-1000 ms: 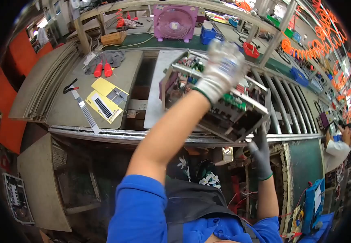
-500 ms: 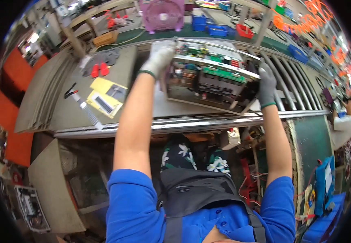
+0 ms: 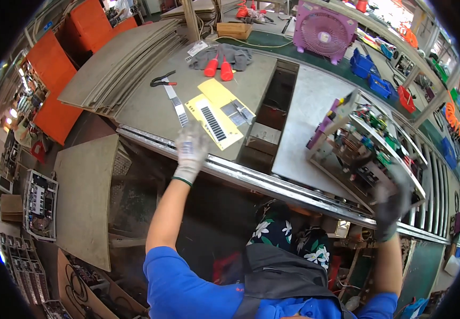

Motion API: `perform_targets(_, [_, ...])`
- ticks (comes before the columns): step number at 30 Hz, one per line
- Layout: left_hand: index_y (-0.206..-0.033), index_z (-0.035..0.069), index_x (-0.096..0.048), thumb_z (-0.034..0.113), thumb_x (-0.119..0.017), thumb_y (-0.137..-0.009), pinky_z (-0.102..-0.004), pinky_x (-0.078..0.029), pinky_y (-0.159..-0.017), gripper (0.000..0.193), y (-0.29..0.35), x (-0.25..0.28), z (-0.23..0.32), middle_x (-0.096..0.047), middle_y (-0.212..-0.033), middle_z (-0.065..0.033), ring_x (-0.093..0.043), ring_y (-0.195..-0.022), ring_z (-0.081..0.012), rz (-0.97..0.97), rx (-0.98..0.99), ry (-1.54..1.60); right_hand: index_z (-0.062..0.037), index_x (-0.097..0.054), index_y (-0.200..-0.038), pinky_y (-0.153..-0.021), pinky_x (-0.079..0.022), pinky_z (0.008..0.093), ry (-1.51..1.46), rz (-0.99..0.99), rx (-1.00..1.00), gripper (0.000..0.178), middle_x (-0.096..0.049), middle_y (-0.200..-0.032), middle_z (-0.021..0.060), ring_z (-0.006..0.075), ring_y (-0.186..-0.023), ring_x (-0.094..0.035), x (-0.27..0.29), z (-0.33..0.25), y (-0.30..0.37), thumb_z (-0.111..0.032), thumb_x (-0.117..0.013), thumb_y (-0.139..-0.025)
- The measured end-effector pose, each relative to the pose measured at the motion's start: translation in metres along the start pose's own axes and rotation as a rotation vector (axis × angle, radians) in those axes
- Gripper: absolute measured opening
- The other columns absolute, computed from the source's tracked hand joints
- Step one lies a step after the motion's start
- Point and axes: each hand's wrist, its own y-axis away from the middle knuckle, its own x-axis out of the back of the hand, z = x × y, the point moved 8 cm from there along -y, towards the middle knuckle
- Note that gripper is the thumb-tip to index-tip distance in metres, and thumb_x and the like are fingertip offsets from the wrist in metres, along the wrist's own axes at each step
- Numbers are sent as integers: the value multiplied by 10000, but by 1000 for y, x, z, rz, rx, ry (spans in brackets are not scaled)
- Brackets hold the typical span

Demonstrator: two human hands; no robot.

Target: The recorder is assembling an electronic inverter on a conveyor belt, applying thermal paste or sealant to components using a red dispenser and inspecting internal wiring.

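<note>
the open metal chassis of circuit boards (image 3: 365, 146) stands tilted on the bench (image 3: 304, 111), far right, long axis running away rightward. right hand (image 3: 392, 204) grips its near lower corner. left hand (image 3: 190, 149), well apart leftward, is empty, fingers loosely spread.

1. The right hand (image 3: 392, 204) is motion-blurred; its grip on the open electronics chassis (image 3: 371, 146) cannot be judged.
2. The left hand (image 3: 190, 149) is blurred too, fingers indistinct.
3. The chassis's small components are too small to identify.
</note>
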Motion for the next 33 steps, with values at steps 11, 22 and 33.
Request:
perform_targets(11, [-1503,248,-449,452,-466,-996,-577,-212,-1165,547,-13,-60,-64,-324,-1591,-194,-342,-1431,-410,-357,106,-144,-57,-587,-1203,-896,-498,508,-267,-533,-361,427,-605,-1173,199,392,-1063,-611,-458,-75,-107,-353,-641,-901])
perform_targets(22, [-1492,257,-472,510,-442,-1000,-591,-144,-1179,555,-18,-55,-63,-332,-1586,-193,-282,-1467,-390,-431,109,-70,-83,-575,-1159,-829,-521,499,-281,-972,-52,228,-714,-1036,190,396,-974,-689,-510,-182,-160,-167,-522,-954])
perform_targets(33, [-1494,247,-469,527,-428,-1000,-600,-142,-1175,569,-20,-54,-63,-344,-1582,-200,-281,-1472,-391,-436,110,-67,-95,-644,-1180,-855,-545,444,-70,-1092,106,281,-720,-1092,161,335,-1027,-703,-524,-204,-162,-179,-568,-922])
